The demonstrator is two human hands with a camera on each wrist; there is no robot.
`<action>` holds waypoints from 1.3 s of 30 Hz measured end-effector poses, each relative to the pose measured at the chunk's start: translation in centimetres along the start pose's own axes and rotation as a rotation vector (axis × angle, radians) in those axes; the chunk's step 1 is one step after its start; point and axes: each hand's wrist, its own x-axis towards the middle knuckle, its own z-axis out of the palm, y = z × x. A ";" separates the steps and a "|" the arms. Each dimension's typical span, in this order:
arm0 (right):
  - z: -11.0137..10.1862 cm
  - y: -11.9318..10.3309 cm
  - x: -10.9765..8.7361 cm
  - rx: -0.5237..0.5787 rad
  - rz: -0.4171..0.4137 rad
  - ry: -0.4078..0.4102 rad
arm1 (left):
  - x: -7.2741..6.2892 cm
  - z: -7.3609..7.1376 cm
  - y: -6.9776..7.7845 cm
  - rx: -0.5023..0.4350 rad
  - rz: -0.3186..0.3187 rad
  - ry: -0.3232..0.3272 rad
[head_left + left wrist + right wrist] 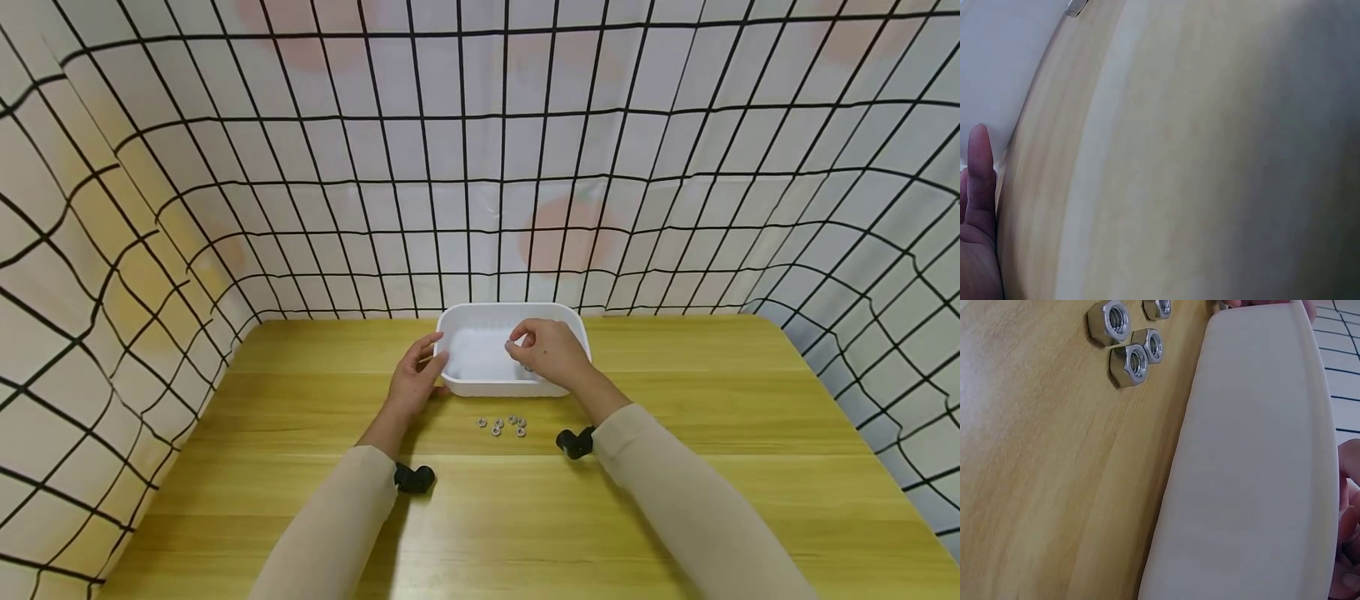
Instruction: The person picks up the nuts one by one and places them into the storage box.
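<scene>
Three sides of black grid (506,117) stand around the work, with a pale curtain (437,83) behind them, marked with blurred orange and yellow shapes. Inside lies a wooden table (487,533), yellowish and striped by its grain. Two beige sleeves (690,500) reach in over it from the near edge.

Near the table's far edge sits the white tray (495,388), a shallow rectangular dish with rounded corners, standing level and wider than it is deep.

The left hand (415,387) holds the tray's left end, thumb and fingers set against the rim and wall; the left wrist view shows only part of this hand, close beside the white wall. The right hand (555,354) is over the right half of the tray, thumb and forefinger pinching a small piece (507,343) — too small to identify. In the right wrist view, this hand's bent fingers show past the tray's rim.

A black wrist device (416,479) shows by each cuff.

Smallest of all, six metal nuts (496,431) lie in a loose group on the table, just in front of the tray — some touching or nearly so, the leftmost a little apart. The right wrist view shows four of them close up, hexagonal and shiny, with threaded holes.
</scene>
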 end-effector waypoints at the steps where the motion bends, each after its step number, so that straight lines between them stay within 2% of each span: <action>1: 0.0 0.0 0.1 -0.001 -0.001 0.007 | 0.0 0.0 0.0 -0.002 0.003 -0.002; 10: 0.0 -0.2 0.2 -0.004 -0.010 0.053 | 0.0 0.0 -0.1 0.004 0.002 -0.002; 16: -0.6 -1.2 -0.4 0.040 0.017 0.060 | 0.0 0.0 0.0 0.010 0.006 -0.003; 22: -0.7 -1.8 -1.7 0.118 0.016 0.052 | 0.0 0.1 0.0 0.010 0.006 -0.001; 28: -0.1 -2.1 -3.1 0.192 -0.006 0.082 | -0.1 0.0 0.1 0.012 0.014 -0.005; 39: 1.1 -1.9 -5.5 0.264 -0.020 0.092 | -0.2 0.1 0.1 0.012 0.019 0.000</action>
